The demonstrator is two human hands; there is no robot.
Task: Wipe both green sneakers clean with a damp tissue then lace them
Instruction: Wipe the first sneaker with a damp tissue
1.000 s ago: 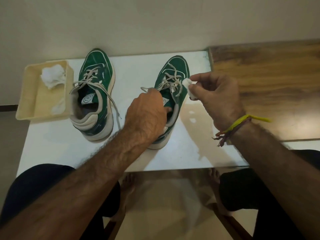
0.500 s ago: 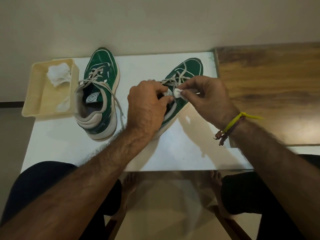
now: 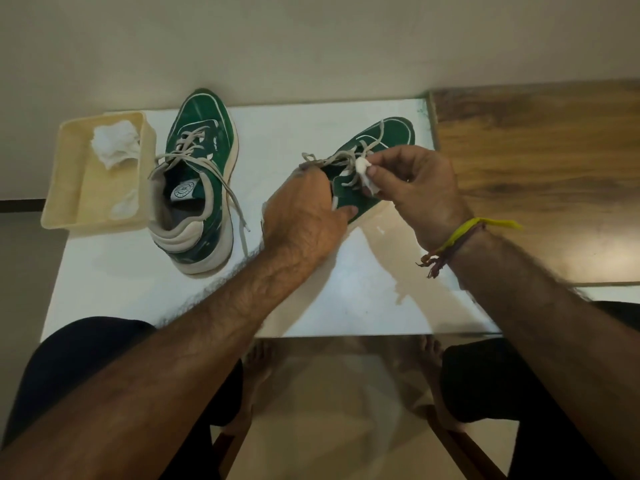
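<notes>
**Sneakers: wiping in hand, lacing to come**

Sneakers are both on the white table [image 3: 104, 299]. One [image 3: 197, 188] stands upright near the cream tray [image 3: 62, 188], toe to the wall, its laces loose and trailing. The other [image 3: 374, 161] is tipped on its side, toe pointing up and to the right, and is the one being worked on.

The left hand [image 3: 304, 220] curls round the heel end of the tipped sneaker and steadies it. The right hand [image 3: 415, 188] pinches a small wad of tissue [image 3: 365, 171] between thumb and fingertips, pressed at the lace area of the upper.

By the look of it, this is the wiping step on the second sneaker; its laces [image 3: 332, 161] lie slack, so lacing is not yet begun. A spare tissue [image 3: 114, 143] lies in the tray.

The next move likely calls for a firm hold at the heel while the wad rubs along the green side and sole edge, with the sneaker turned to reach the hidden face. Loose laces could snag the wad.
</notes>
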